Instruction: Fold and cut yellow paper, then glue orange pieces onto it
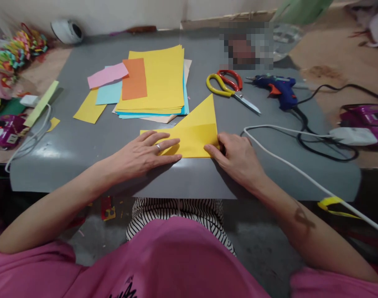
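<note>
A folded sheet of yellow paper (197,134) lies near the front edge of the grey table, its pointed corner reaching up and to the right. My left hand (151,148) rests flat on its left part, fingers spread, a ring on one finger. At the paper's right edge, my right hand (234,155) pinches the lower right corner, thumb on top and the other fingers curled at the side. Beyond the folded sheet sits a stack of yellow paper (164,78) with blue and pale sheets under it.
Scissors (234,90) with one yellow and one red handle lie behind my right hand. Right of them is a blue glue gun (280,89) with a black cord. A white cable (278,159) crosses the right side. Orange (135,80) and pink paper pieces (106,75) lie on the left.
</note>
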`<state>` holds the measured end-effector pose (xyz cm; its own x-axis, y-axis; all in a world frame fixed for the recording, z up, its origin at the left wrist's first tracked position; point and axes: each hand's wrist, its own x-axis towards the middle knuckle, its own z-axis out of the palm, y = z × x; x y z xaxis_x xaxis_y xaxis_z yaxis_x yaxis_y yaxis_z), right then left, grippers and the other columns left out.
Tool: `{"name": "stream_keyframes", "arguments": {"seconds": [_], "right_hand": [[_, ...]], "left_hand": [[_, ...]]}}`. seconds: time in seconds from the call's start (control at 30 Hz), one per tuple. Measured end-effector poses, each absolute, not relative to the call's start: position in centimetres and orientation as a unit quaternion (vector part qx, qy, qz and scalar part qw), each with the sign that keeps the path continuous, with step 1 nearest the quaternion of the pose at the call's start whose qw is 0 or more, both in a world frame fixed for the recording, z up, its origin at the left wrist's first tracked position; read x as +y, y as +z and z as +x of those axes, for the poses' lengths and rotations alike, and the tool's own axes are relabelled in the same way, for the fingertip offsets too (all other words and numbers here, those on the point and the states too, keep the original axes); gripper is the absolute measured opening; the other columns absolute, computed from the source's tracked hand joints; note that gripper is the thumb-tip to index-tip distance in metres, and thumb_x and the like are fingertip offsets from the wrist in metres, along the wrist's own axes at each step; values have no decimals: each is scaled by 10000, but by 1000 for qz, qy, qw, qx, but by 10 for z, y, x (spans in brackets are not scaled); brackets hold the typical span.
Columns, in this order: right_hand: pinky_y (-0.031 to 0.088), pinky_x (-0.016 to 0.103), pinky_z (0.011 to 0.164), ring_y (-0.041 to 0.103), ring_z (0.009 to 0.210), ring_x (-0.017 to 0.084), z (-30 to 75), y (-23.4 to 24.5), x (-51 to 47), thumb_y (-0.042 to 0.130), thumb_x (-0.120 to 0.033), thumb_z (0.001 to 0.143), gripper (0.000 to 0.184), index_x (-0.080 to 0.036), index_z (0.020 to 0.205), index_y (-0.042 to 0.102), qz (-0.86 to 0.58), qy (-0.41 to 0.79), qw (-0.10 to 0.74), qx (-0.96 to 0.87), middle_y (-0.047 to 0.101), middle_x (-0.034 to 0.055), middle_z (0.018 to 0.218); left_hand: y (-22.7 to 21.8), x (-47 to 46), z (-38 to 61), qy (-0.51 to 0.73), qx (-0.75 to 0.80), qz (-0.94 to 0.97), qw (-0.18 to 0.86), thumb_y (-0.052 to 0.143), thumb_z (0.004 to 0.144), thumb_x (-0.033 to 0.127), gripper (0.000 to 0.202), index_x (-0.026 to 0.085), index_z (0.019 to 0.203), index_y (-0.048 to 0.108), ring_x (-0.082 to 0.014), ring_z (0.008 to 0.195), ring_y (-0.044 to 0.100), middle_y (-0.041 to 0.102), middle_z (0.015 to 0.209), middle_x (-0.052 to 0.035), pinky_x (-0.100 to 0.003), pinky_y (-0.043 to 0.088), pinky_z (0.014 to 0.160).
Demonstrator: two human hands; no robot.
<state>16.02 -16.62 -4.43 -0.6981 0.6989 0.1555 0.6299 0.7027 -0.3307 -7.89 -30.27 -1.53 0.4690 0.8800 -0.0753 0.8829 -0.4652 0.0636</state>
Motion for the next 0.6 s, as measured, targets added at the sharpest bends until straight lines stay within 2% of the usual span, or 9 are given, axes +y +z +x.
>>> {"name": "stream_keyframes", "arguments": {"seconds": [0.1, 0.2, 0.27, 0.4, 0.6], "right_hand": [[314, 350, 644, 506, 652, 209, 162, -46, -166, 518, -382, 899, 249, -250, 715, 416, -361, 133, 143, -912, 582, 39, 682], [359, 364, 690, 539, 661, 212, 165, -45, -166, 520, -378, 900, 167, -237, 811, 508, -371, 156, 147, -904, 616, 41, 717], [394, 390, 758, 577, 683, 221, 167, -44, -167, 539, -369, 889, 160, -221, 946, 556, -380, 179, 153, -895, 640, 35, 740], [429, 447, 858, 612, 710, 234, 170, -45, -168, 578, -337, 862, 347, -205, 1180, 535, -391, 213, 181, -877, 650, 15, 754], [460, 449, 824, 619, 757, 246, 178, -44, -169, 605, -307, 860, 496, -202, 1329, 481, -390, 217, 194, -874, 646, 14, 775]], "left_hand": [[-14, -296, -63, -34, 507, 859, 61, 376, 989, 188, 388, 191, 1315, 586, -248, 1119, 567, 620, 1293, -124, -386, 418, 965], [-17, -293, -51, -31, 497, 866, 36, 297, 1036, 315, 449, 170, 1400, 518, -242, 929, 560, 643, 1121, -131, -387, 425, 874], [-21, -294, -48, -23, 496, 868, 10, 257, 1048, 415, 510, 208, 1478, 438, -252, 913, 538, 629, 1098, -123, -396, 414, 851], [-28, -296, -48, -23, 515, 857, -2, 240, 1025, 550, 578, 258, 1484, 435, -258, 911, 514, 609, 1098, -112, -395, 393, 827], [-32, -298, -47, -17, 524, 852, -6, 231, 995, 630, 641, 275, 1498, 409, -270, 958, 497, 598, 1117, -107, -401, 377, 841]]}}
